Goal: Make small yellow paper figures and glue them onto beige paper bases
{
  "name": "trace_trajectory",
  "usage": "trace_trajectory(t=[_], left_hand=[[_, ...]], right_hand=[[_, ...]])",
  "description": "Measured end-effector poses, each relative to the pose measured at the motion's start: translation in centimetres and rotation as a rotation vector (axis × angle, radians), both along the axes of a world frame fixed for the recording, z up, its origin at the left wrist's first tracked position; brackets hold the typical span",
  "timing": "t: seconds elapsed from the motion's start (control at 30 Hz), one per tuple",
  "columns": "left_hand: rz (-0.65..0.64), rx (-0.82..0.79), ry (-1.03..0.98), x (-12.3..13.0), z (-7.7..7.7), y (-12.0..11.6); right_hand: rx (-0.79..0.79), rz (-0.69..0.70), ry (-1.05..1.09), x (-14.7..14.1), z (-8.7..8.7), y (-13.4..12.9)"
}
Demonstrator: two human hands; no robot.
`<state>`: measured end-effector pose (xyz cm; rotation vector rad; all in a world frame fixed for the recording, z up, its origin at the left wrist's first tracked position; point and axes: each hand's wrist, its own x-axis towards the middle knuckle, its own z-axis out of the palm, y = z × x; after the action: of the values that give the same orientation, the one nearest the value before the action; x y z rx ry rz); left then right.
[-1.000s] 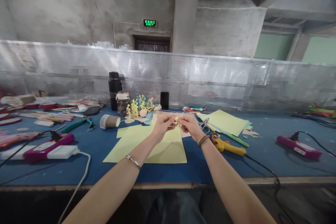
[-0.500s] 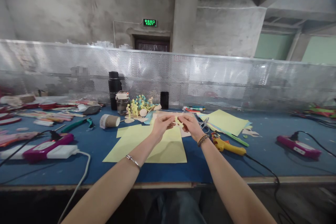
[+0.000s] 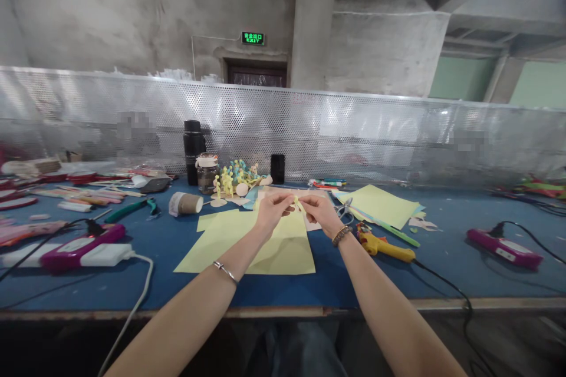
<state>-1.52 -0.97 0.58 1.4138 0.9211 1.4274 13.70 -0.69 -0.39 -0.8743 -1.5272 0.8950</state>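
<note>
Between my two hands is a small pale yellow paper piece [image 3: 296, 204], pinched by the fingertips. My left hand [image 3: 275, 210] has its fingers closed on the piece's left side. From the right, my right hand [image 3: 319, 211] pinches it with thumb and forefinger. Both hands are just above yellow paper sheets [image 3: 247, 247] lying on the blue table. The piece's exact shape is too small to make out. Small yellow paper figures [image 3: 227, 181] stand on the table beyond my left hand.
A yellow glue gun [image 3: 389, 248], a green strip [image 3: 398, 233] and scissors [image 3: 344, 207] lie right of my hands. To the left are a paper cup [image 3: 186, 204], teal pliers [image 3: 130, 211] and a purple power strip [image 3: 84, 249]. A black bottle [image 3: 193, 150] and phone [image 3: 277, 169] stand behind.
The fingertips have shifted slightly around the small yellow piece, which now looks narrower between them. Both hands stay over the sheets.
</note>
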Motion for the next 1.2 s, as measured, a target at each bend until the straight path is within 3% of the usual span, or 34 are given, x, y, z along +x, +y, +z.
trace_trajectory(t=[0.6,1.2], left_hand=[[-0.066,-0.011,0.045,-0.01,-0.24,0.09],[-0.128,-0.047,-0.124,0.12,-0.19,0.14]], right_hand=[[0.021,-0.042,-0.016,0.03,0.4,-0.39],[0.054,-0.072,-0.071,0.03,0.22,-0.13]])
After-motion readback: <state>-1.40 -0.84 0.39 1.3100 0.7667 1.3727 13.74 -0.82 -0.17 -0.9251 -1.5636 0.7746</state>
